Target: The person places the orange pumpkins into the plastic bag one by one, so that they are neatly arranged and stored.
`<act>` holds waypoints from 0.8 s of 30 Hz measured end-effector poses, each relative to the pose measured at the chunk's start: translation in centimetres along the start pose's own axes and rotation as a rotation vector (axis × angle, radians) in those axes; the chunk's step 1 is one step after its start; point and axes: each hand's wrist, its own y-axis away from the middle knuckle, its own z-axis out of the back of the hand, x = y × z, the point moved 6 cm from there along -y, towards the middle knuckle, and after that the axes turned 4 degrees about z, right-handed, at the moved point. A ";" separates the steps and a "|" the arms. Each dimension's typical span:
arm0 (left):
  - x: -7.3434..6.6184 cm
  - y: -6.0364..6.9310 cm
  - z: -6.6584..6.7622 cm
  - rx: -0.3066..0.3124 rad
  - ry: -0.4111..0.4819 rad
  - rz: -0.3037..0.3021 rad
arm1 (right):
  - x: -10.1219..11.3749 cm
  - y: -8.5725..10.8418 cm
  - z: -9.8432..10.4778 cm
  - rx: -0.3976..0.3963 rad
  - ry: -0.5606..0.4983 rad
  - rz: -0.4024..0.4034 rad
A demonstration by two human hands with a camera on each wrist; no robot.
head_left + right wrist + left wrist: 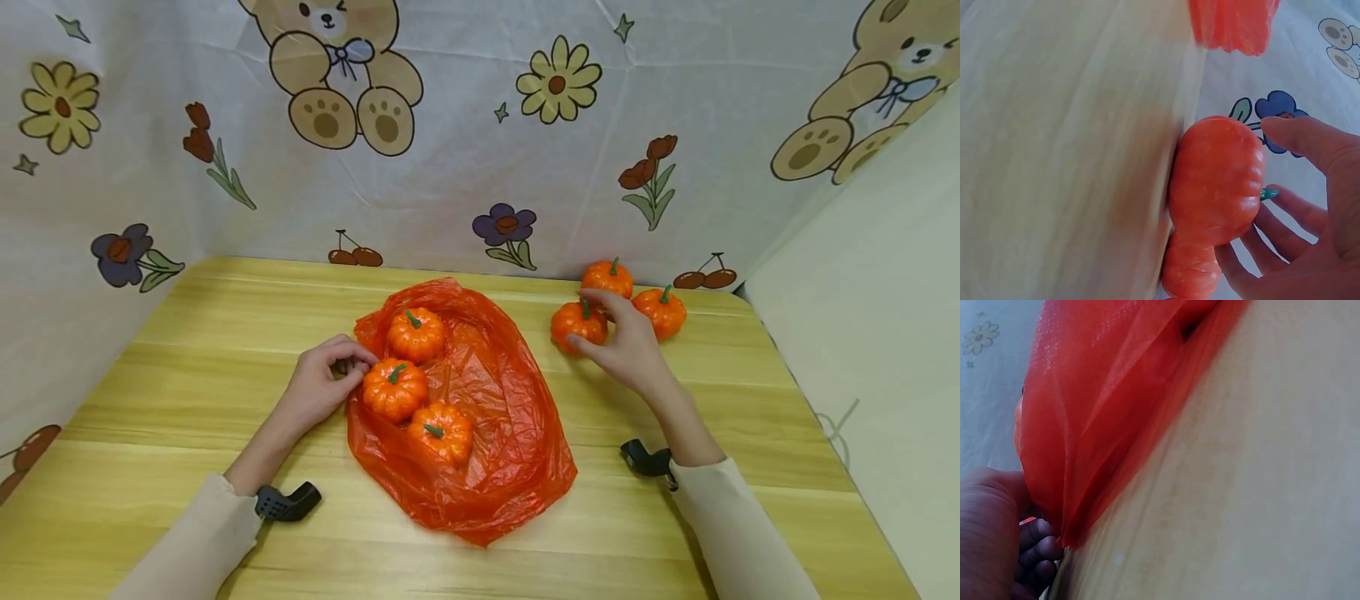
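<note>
A red plastic bag (510, 392) lies spread on the table, with three small orange pumpkins (395, 389) in its left part. My left hand (322, 379) pinches the bag's left edge; in the left wrist view the film (1104, 412) gathers to a point at the fingers. On the right, my right hand (626, 342) is spread about another pumpkin (576, 329). In the right wrist view its thumb stands a little apart from this pumpkin (1219, 181), and the fingers lie behind it near the green stem. Whether those fingers touch is hard to tell.
Two more pumpkins, one at the back (606, 277) and one to the right (662, 314), stand close by the right hand. A printed cloth (450, 183) hangs along the wooden table's (225, 333) back edge. Both wrists wear black devices (288, 502).
</note>
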 end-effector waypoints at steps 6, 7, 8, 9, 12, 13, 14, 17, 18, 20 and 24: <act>0.1 0.0 -0.1 0.006 0.003 0.006 | -0.4 0.0 -0.4 0.042 0.016 -0.027; 0.1 0.0 -0.1 0.007 0.002 0.006 | -0.5 0.0 -0.5 0.053 0.022 -0.035; 0.1 0.0 -0.1 0.007 0.001 0.006 | -0.6 0.0 -0.6 0.064 0.028 -0.042; 0.1 0.0 -0.1 0.007 0.002 0.007 | -0.7 0.0 -0.6 0.077 0.036 -0.050; 0.2 0.0 -0.1 0.007 0.002 0.010 | -1.0 0.1 -0.9 0.121 0.057 -0.074; 0.2 0.0 -0.1 0.008 0.000 0.012 | -1.1 0.1 -1.0 0.135 0.060 -0.080; 0.1 0.0 -0.1 0.008 -0.002 0.015 | -1.1 0.1 -1.1 0.145 0.061 -0.083; 0.2 0.1 -0.1 0.007 -0.002 0.015 | -1.2 0.2 -1.3 0.166 0.064 -0.085; 0.1 0.1 -0.1 0.007 -0.001 0.012 | -1.1 0.2 -1.3 0.163 0.064 -0.081; 0.2 0.0 -0.1 0.005 0.005 0.010 | -1.0 0.2 -1.2 0.148 0.063 -0.074; 0.2 0.0 -0.1 0.004 0.012 0.009 | -1.0 0.2 -0.9 0.114 0.062 -0.065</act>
